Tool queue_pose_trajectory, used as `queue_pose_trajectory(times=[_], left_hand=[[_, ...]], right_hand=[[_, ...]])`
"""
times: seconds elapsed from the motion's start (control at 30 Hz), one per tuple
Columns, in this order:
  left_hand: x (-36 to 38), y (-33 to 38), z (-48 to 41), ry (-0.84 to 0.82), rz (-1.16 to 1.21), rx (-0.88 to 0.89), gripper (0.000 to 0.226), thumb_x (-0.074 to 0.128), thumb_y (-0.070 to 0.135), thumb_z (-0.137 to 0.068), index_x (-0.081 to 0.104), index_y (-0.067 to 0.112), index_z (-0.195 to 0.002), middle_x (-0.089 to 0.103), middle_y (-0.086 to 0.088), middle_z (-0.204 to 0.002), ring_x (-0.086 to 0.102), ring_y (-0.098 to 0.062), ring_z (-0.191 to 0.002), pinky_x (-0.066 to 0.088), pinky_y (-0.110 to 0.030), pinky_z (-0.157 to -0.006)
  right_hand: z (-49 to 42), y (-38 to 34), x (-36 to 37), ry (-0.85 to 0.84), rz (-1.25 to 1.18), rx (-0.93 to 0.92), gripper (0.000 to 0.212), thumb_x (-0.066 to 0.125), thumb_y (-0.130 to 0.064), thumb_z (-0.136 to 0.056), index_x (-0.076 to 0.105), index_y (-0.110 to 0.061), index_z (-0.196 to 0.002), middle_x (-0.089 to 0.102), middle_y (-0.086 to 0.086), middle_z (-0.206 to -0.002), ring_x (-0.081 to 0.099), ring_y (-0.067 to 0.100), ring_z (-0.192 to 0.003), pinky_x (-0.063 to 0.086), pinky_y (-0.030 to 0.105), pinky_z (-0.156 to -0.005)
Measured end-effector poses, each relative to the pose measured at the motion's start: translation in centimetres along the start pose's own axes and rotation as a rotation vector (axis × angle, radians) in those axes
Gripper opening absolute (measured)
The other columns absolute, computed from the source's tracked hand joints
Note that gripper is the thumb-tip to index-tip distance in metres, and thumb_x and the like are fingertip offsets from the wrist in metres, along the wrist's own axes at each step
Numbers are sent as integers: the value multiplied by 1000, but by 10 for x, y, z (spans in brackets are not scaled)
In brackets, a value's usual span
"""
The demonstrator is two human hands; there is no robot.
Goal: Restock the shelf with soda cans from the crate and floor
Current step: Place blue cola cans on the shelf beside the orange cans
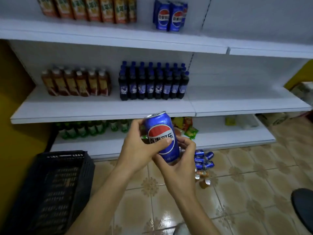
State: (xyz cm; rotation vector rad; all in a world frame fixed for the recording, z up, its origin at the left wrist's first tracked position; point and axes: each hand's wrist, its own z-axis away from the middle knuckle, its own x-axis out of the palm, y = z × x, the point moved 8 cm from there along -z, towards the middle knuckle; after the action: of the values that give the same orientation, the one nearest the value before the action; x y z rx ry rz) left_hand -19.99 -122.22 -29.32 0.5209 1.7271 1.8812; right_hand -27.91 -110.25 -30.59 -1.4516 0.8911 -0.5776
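White shelving [105, 114], three tiers, over a patterned tile floor [245, 175].

Stock seen:
- Top shelf [118, 38]: two shelf cans [169, 16], blue and upright, to the right of a row of orange cartons [88, 9] with a gap between.
- Middle tier: tea bottles [76, 82], then dark cola bottles [152, 82] with blue caps.
- Bottom tier: green bottles [91, 128] and snack packets [186, 126].

Can [160, 136] – blue, held in the air in front of the middle tier's edge, label to the camera, top leaning a little left. The left hand [135, 146] wraps its upper side with the thumb laid across the label. The right hand [179, 158] cups the base, fingers curled round it. Both hands grip it.

Progress (judgement): early to middle. Two cans are up and one is in hand, not yet placed. The floor cans [203, 160] are left – a small heap on their sides at the foot of the bottom tier, mostly blue, with a couple of orange ones nearest the camera. The crate [50, 184], black and slatted, stands at lower left. No cans show in the part that can be seen, though its inside is dim, so it looks done. The heap is probably the bulk of what remains.

Writing: the can bears a red-white-blue globe with 百事可乐 across the white band, which is Pepsi. The shelf cans carry the same mark, blurred. Small print near the held can's base cannot be read, nor can the bottle and carton labels.
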Motion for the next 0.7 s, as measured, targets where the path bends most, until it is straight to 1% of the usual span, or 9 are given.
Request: queue_pose_trajectory(times=[0.07, 0.13, 0.2, 0.27, 0.3, 0.4, 0.53, 0.63, 0.7], left_hand=[[39, 17, -14, 2, -141, 89, 65, 89, 26, -60, 46, 38, -107, 63, 19, -102, 62, 6, -90, 53, -23, -77], [76, 35, -26, 3, -266, 166, 69, 88, 29, -61, 42, 41, -111, 59, 24, -99, 59, 9, -90, 49, -17, -75], [109, 50, -38, 17, -312, 209, 71, 88, 32, -61, 41, 41, -114, 59, 23, -98, 60, 7, -90, 50, -19, -76], [137, 67, -48, 37, -350, 245, 73, 87, 34, -61, 40, 40, -117, 55, 25, -96, 59, 8, -88, 51, -18, -76], [149, 75, -54, 45, -367, 262, 74, 87, 36, -62, 39, 39, -118, 53, 26, -97, 58, 8, -87, 51, -17, -76], [170, 104, -70, 101, -410, 324, 77, 85, 41, -61, 39, 37, -123, 53, 24, -103, 59, 4, -88, 51, -20, -78], [179, 153, -104, 171, -510, 469, 76, 84, 45, -61, 40, 38, -122, 53, 27, -100, 58, 3, -93, 50, -20, -81], [180, 191, -133, 179, -491, 561, 63, 76, 56, -66, 45, 41, -119, 58, 27, -102, 58, 7, -94, 50, -18, -81], [182, 212, -162, 141, -429, 620, 57, 59, 68, -73, 48, 39, -120, 61, 24, -111, 59, 6, -100, 53, -22, -84]], right_hand=[[-26, 5, -38, -62, 116, -16, 69, 81, -48, -62, 40, -41, -118, 51, -18, -119, 55, -1, -108, 53, 28, -89], [-50, 9, -75, -91, 240, -52, 80, 78, -54, -64, 36, -38, -130, 47, -17, -129, 47, -2, -119, 46, 25, -97], [-74, 6, -105, -108, 298, -100, 86, 78, -51, -66, 30, -38, -137, 43, -18, -134, 42, -3, -123, 41, 20, -97], [-97, -6, -123, -134, 341, -182, 87, 78, -46, -69, 27, -38, -139, 43, -20, -133, 44, -5, -121, 42, 15, -94], [-109, -13, -129, -141, 346, -214, 86, 77, -43, -70, 27, -38, -139, 45, -20, -132, 46, -4, -119, 45, 17, -93], [-146, -31, -144, -125, 334, -278, 83, 75, -37, -70, 28, -37, -139, 50, -18, -129, 54, 2, -114, 53, 30, -88], [-208, -66, -147, -121, 283, -338, 82, 77, -27, -70, 29, -36, -136, 55, -17, -122, 59, 2, -103, 56, 33, -84], [-254, -98, -143, -144, 227, -393, 100, 80, -34, -65, 19, -37, -143, 53, -10, -131, 58, 7, -111, 53, 32, -91], [-295, -119, -144, -144, 187, -433, 106, 82, -33, -66, 14, -37, -147, 48, -7, -139, 53, 8, -119, 49, 27, -97]])
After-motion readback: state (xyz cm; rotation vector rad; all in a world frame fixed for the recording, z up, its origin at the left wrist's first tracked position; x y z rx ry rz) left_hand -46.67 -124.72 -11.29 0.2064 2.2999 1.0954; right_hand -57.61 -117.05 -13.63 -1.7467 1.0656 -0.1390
